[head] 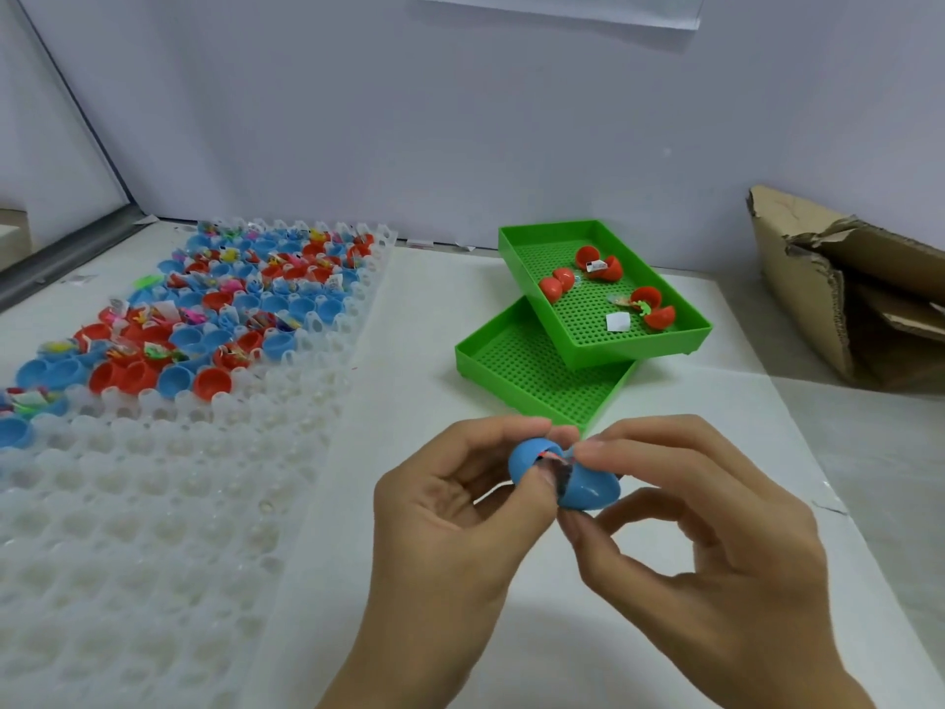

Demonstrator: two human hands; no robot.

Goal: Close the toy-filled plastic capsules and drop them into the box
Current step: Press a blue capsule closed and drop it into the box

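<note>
Both hands hold one blue capsule point(567, 475) low in the middle of the view, its two halves still apart with a bit of toy or wrapper showing in the gap. My left hand point(450, 524) pinches the left half between thumb and fingers. My right hand point(705, 524) pinches the right half. A white clear tray point(169, 504) of cups lies at the left; its far part holds several open red and blue capsules point(230, 309) with toys. A cardboard box point(859, 294) stands at the far right.
Two green perforated trays point(572, 345) are stacked askew behind my hands; the upper one holds three open red capsules point(603, 266) and a paper slip. White table surface surrounds my hands. A pale wall rises behind.
</note>
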